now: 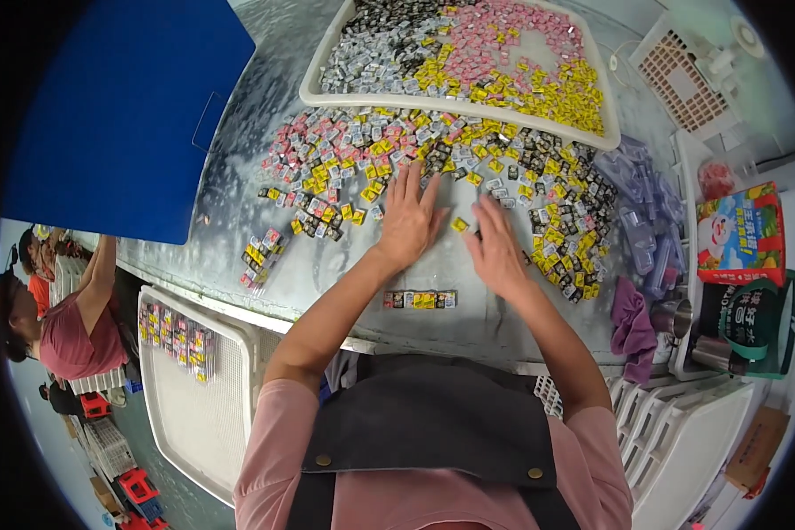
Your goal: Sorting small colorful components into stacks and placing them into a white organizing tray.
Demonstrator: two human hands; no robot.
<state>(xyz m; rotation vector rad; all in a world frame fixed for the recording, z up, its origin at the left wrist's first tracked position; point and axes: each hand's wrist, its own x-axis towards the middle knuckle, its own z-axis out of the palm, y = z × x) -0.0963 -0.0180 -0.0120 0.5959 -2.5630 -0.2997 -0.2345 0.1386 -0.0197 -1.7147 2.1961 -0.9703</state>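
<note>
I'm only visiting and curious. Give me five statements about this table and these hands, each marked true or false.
1. A yellow packet lies between the left hand and the right hand. True.
2. The far tray holds packets of one colour only. False: pink, yellow, black and silvery ones show in it.
3. A short row of packets lies on the table, nearer the apron than either hand. True.
4. The purple cloth lies left of the left hand. False: it lies to the right of the right hand.
5. The blue panel is to the left of the far tray. True.
</note>
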